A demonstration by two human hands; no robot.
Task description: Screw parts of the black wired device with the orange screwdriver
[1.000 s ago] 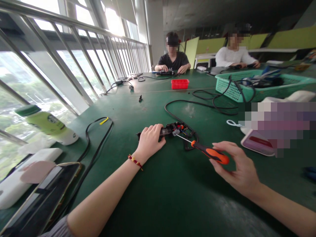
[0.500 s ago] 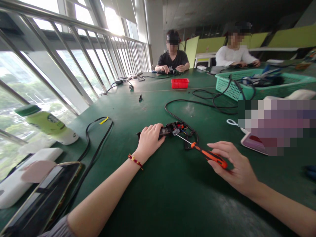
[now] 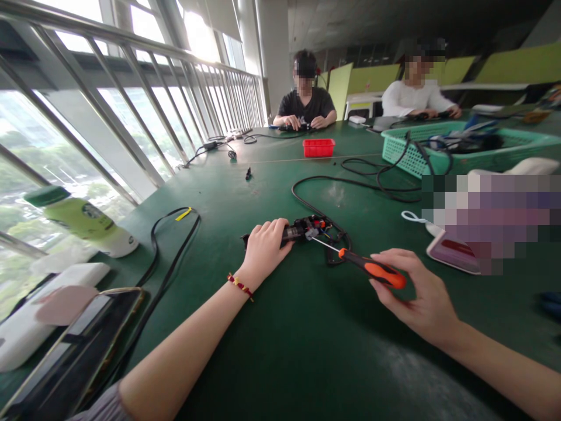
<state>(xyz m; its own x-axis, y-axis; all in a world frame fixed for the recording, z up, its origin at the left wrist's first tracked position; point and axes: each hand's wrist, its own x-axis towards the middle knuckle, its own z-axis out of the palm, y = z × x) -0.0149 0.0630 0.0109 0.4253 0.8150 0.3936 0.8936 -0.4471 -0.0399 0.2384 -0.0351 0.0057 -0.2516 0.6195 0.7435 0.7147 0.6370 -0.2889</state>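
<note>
A black corded device [image 3: 291, 233], its inner parts and coloured wires exposed at the right end, lies on the green table. My left hand [image 3: 265, 248] is wrapped over its dark body and presses it down. In my right hand [image 3: 418, 295] is an orange and black screwdriver [image 3: 379, 272], its handle pinched between the thumb and fingers. The thin metal shaft slants up to the left, and its tip meets the grey part in the opened end. Just below that end lies a flat black piece [image 3: 335, 256], partly behind the shaft.
A black cable [image 3: 322, 179] loops from the device toward a green basket [image 3: 405, 158] of tools. A red tray [image 3: 318, 148] stands farther back. Left are a bottle [image 3: 83, 219], a phone [image 3: 72, 356] and a black strap [image 3: 175, 263]. Two people sit across the table.
The screwdriver handle has turned in my right hand, showing more orange, and my fingers have shifted along it. My left hand and the device stay in place.
</note>
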